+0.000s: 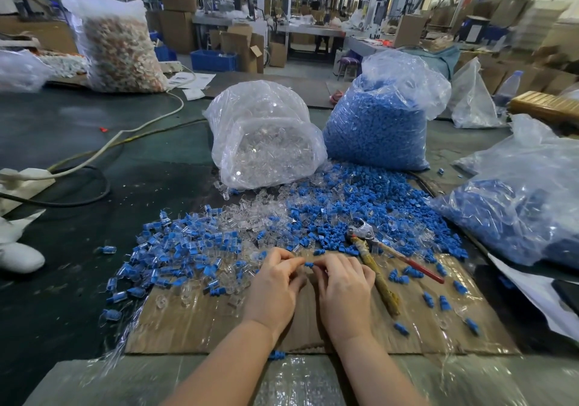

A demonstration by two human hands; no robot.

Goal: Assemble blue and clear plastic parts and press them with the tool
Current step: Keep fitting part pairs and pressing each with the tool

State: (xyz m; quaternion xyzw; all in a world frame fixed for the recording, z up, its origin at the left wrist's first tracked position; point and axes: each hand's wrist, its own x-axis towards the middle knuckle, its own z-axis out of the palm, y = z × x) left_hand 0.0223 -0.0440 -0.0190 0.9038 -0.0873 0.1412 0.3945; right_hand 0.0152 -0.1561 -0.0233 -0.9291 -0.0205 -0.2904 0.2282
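Two hands meeting over the cardboard sheet [194, 327] at the near edge of the table [78, 155]. Left hand [274, 283] curled, fingertips pinched together toward a small blue part [309, 264]; right hand [344, 286] curled too, pinching that same blue part from the other side. Whether a clear piece sits in the left fingers, cannot tell. Just right of the right hand, the pressing tool [372, 249] lying flat on the cardboard, metal head away from the person, one red handle and one wrapped yellowish handle splayed toward the near side. Beyond the hands, a spread of loose blue parts [360, 205] and loose clear parts [260, 208], with joined blue-and-clear pieces [175, 249] heaped to the left. Farther back, a bag of clear parts [263, 142] touching a bag of blue parts [379, 123]. Another blue-filled bag [517, 214] at far right.
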